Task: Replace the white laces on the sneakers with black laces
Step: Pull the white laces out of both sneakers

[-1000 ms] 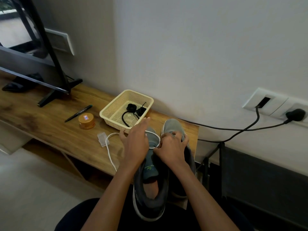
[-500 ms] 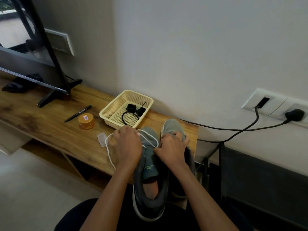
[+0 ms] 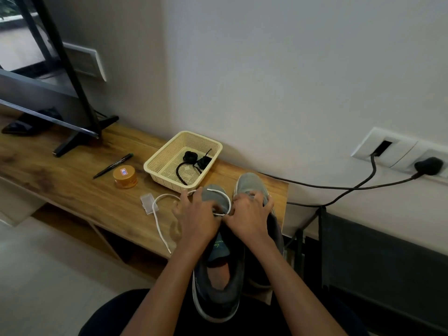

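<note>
Two grey sneakers stand side by side at the wooden table's right end, heels toward me: the left sneaker [image 3: 218, 282] and the right sneaker [image 3: 249, 183]. A white lace [image 3: 158, 214] loops over the left sneaker's toe and trails off to the left on the table. My left hand [image 3: 197, 219] is over the left sneaker's front and pinches the white lace at the eyelets. My right hand [image 3: 249, 214] lies on the right sneaker, fingers curled over its upper, thumb side meeting the lace. Black laces [image 3: 194, 162] lie coiled in the cream basket [image 3: 155, 163].
On the wooden table [image 3: 72, 190] lie an orange round tin [image 3: 124, 177], a black pen [image 3: 112, 165] and a small clear plastic box [image 3: 148, 202]. A TV stand [image 3: 80, 137] is at the left. Black cables [image 3: 339, 187] run to wall sockets at the right.
My left hand has come back from near the basket onto the left sneaker's front, next to my right hand. The white lace's loop has shifted with it.
</note>
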### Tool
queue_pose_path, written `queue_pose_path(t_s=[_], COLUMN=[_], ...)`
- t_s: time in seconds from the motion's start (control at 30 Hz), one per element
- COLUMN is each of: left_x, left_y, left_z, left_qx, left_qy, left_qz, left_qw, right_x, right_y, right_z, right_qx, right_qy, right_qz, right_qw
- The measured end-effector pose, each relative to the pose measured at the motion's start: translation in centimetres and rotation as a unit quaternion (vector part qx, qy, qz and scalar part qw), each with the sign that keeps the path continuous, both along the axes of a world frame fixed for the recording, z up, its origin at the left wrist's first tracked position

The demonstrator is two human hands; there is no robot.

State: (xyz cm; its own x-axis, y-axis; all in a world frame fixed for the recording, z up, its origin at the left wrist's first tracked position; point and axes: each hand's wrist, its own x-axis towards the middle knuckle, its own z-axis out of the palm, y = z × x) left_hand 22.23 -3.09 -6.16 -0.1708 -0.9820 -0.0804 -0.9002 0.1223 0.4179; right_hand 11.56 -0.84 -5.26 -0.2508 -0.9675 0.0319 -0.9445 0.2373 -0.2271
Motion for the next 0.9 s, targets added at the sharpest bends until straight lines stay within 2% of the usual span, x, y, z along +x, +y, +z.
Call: queue_pose_path(t_s=[0.23,0.33,0.4,0.5,0.57,0.6,0.67,0.77,0.83,0.9], left_x=[-0.2,0.4,1.1,1.3,1.1,1.1,1.2,0.8,0.0,-0.6], left_y=[0.0,-0.4,-0.9,-1.4,-1.5,-1.4,-1.0,-0.1,0.5,0.7], left_z=[-0.2,0.0,0.3,1.3,1.6,1.6,1.4,1.1,0.9,0.5], left_qx=[0.004,-0.039,-0.071,-0.042,-0.028,-0.033,-0.061,-0.129,-0.097,-0.046], left_qy=[-0.009,0.059,0.135,0.27,0.314,0.315,0.275,0.11,0.058,0.026], left_qz=[0.05,0.128,0.199,0.302,0.345,0.344,0.297,0.141,0.06,0.028], left_qw=[0.999,0.989,0.968,0.913,0.884,0.884,0.912,0.975,0.992,0.998], right_x=[0.1,0.1,0.1,0.2,0.3,0.4,0.4,0.2,0.2,0.2], right_y=[0.1,0.2,0.2,0.1,0.1,0.2,0.2,0.3,0.4,0.4], right_z=[0.0,0.1,-0.1,-0.1,0.1,0.1,0.2,0.2,0.1,0.1], right_qx=[-0.018,-0.025,-0.026,-0.031,-0.027,-0.024,-0.013,-0.001,0.006,0.02], right_qy=[0.014,0.019,0.019,0.009,0.008,0.01,0.014,0.023,0.032,0.041], right_qz=[-0.014,-0.02,-0.021,-0.022,-0.02,-0.018,-0.015,-0.026,-0.043,-0.043], right_qw=[1.0,0.999,0.999,0.999,0.999,1.0,1.0,0.999,0.999,0.998])
